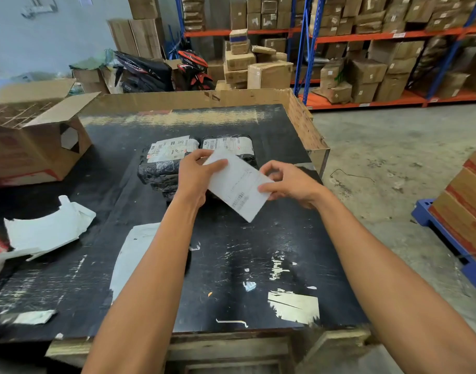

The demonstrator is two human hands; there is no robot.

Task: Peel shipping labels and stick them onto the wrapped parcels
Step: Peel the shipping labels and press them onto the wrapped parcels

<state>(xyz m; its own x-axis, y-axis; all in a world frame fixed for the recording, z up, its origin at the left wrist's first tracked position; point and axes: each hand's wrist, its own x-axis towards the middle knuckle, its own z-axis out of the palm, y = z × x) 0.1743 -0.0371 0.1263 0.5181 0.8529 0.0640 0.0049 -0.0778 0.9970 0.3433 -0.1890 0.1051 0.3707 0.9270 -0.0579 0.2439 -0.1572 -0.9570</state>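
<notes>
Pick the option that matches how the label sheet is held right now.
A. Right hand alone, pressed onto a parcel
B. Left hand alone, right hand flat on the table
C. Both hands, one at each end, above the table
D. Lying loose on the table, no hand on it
C: the left hand grips the label sheet's upper end and the right hand pinches its lower right edge, holding it above the black table, in front of the wrapped parcels.

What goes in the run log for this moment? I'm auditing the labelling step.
step: label in hand | left hand: holds label | right hand: pinches its edge | parcels: two already labelled | table
</notes>
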